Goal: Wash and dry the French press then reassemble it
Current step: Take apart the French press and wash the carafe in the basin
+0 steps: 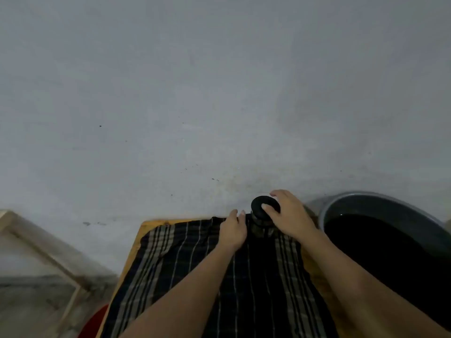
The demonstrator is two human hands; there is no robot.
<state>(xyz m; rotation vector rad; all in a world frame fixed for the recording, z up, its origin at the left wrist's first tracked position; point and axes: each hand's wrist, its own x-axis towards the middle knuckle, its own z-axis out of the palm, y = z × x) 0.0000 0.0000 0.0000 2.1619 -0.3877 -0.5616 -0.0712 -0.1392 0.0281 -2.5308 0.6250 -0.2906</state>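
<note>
Right hand (289, 213) grips French press (262, 215) lid at cloth's (185, 259) far edge.

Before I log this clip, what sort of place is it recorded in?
Probably a bare utility or washing corner of a home, not a fitted kitchen. A plain grey wall fills most of the view, a large metal basin of dark water stands to the right, and a checked cloth covers a small wooden table.
</note>
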